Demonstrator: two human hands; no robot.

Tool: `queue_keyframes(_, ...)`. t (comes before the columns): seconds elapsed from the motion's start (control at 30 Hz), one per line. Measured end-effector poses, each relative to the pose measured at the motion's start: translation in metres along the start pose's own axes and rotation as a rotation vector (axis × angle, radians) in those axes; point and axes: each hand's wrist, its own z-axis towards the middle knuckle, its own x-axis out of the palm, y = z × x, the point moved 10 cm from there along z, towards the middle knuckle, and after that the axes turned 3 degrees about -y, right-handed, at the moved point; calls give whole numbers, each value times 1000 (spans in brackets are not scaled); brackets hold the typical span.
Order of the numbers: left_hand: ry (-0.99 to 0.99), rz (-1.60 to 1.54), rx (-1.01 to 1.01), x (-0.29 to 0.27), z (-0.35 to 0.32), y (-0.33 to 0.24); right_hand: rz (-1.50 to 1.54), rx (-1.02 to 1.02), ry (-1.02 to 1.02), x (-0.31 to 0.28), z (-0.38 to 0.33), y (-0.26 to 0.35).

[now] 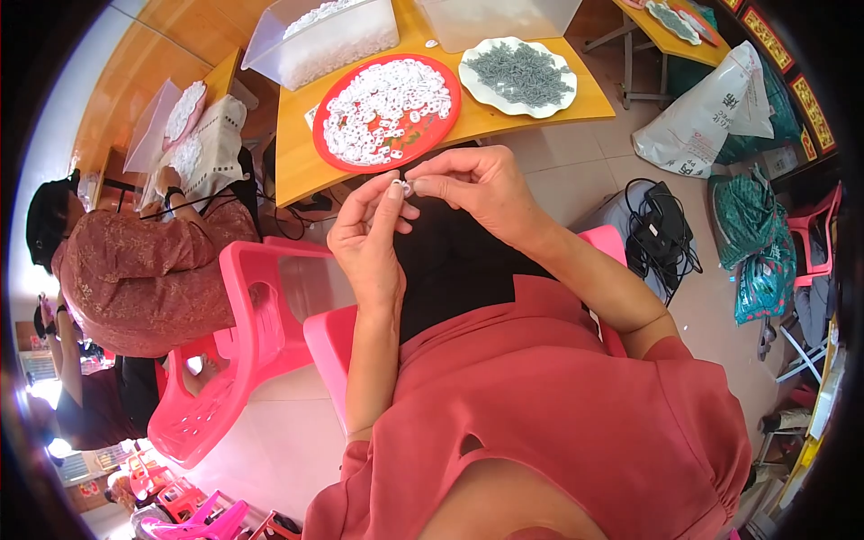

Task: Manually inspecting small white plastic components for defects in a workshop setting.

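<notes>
Over my lap, just off the table's near edge, my left hand (pixel 373 220) and my right hand (pixel 481 189) meet fingertip to fingertip. Both pinch a small white plastic piece (pixel 404 187), mostly covered by the fingers. Just beyond them a red round plate (pixel 335 155) holds many small white plastic pieces (pixel 382 99) with holes in them. To its right, a white plate with a wavy rim (pixel 468 74) carries a heap of small grey parts (pixel 520 74), too fine to make out singly.
The plates stand on a wooden table (pixel 576 103), with a translucent bin of white pieces (pixel 337 45) and another translucent bin (pixel 495 20) behind. At left, a person (pixel 153 270) sits by a pink chair (pixel 238 342). Black cables (pixel 661 234) and bags (pixel 706 112) lie at right.
</notes>
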Motion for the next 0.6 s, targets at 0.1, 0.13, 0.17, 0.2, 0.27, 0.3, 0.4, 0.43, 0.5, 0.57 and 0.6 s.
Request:
queue_keyframes(0.1,-3,33,18,2,-1,-3,-27,-3,19,-1,0,1)
queue_keyframes(0.13,0,28,17,2,-2,-3,-53,-9,22,0,0,1)
queue_keyframes(0.17,3,23,16,2,-2,-2,-51,-8,22,0,0,1)
queue_keyframes(0.2,2,24,16,1,-2,-2,-65,0,27,0,-1,0)
queue_keyframes(0.27,14,19,11,2,-2,0,-79,8,33,1,-1,-2)
queue_keyframes(0.3,14,19,11,2,-2,0,-88,0,30,1,-1,-2)
queue_keyframes(0.4,6,18,1,1,-2,1,-108,-4,37,1,-2,1)
queue_keyframes(0.43,13,26,5,1,-1,1,-121,-1,45,1,-2,2)
queue_keyframes(0.5,20,34,7,2,0,1,-147,-45,29,-1,-2,0)
queue_keyframes(0.57,25,114,43,2,0,-1,-171,-88,17,-1,-3,6)
queue_keyframes(0.6,25,114,42,2,0,-1,-260,-107,12,-1,-4,12)
